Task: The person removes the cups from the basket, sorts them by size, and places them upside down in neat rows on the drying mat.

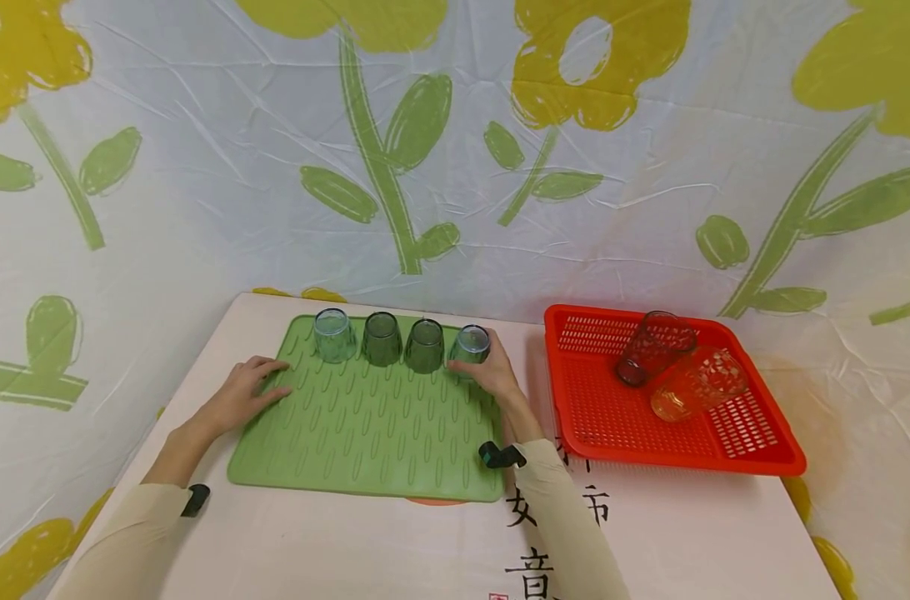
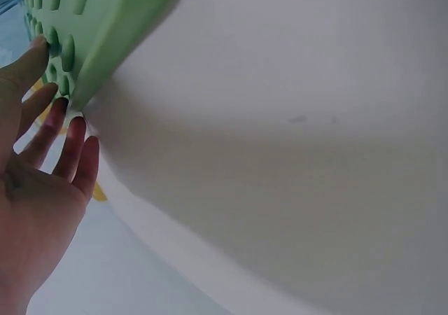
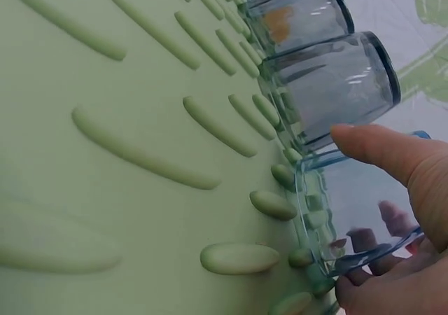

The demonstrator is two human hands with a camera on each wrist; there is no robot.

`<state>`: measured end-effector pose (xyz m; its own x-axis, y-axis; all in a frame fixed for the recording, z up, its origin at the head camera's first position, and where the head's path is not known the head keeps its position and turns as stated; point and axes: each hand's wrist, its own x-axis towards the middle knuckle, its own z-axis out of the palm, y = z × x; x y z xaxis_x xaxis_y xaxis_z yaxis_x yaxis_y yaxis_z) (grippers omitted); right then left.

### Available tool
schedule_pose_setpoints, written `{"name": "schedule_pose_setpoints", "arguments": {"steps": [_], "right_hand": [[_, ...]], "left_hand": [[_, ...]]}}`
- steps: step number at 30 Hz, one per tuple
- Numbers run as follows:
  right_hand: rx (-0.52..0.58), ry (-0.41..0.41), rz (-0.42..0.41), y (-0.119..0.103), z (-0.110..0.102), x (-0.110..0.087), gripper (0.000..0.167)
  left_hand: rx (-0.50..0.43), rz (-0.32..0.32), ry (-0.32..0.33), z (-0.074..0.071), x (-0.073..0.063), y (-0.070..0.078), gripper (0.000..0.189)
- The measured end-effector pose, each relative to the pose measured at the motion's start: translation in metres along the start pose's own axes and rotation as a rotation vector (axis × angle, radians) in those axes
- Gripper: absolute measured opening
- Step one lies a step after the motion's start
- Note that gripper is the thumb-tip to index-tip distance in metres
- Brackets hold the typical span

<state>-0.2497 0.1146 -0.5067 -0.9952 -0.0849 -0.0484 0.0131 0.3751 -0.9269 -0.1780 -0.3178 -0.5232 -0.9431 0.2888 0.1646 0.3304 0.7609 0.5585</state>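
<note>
Where the row of tumblers ends on the right, at the far corner of the mat, stands the item in hand: one pale blue glass (image 1: 472, 343), apparently mouth down.

Right hand (image 1: 488, 367): grip pinching that glass, thumb on the near side, fingers round the other; held across its sides, probably to keep it steady and level.

Left hand (image 1: 248, 393): grip spread, fingertips resting at the left edge of the green mat (image 1: 365, 433), perhaps to stop it sliding.

Same row, to the left: two smoky glasses (image 1: 425, 348), side by side, then one pale glass (image 1: 335, 340); likely inverted so that any moisture would drain among the raised ridges.

Right side of worktop (image 1: 335, 542): one red basket (image 1: 687, 461), perforated, containing one dark tumbler (image 1: 650, 342) and one clear tumbler (image 1: 695, 385), both tilted, the basket being roomy enough for them to lean.
</note>
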Motion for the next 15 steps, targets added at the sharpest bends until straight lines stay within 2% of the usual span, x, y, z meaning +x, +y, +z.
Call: {"name": "schedule_pose_setpoints", "arguments": {"steps": [7, 15], "right_hand": [[-0.004, -0.001, 0.019, -0.001, -0.001, -0.004, 0.086], [0.012, -0.027, 0.011, 0.0, -0.006, -0.004, 0.087]], "left_hand": [[-0.045, 0.01, 0.014, 0.002, -0.003, -0.005, 0.042], [-0.098, 0.084, 0.088, 0.009, -0.004, -0.012, 0.038]]}}
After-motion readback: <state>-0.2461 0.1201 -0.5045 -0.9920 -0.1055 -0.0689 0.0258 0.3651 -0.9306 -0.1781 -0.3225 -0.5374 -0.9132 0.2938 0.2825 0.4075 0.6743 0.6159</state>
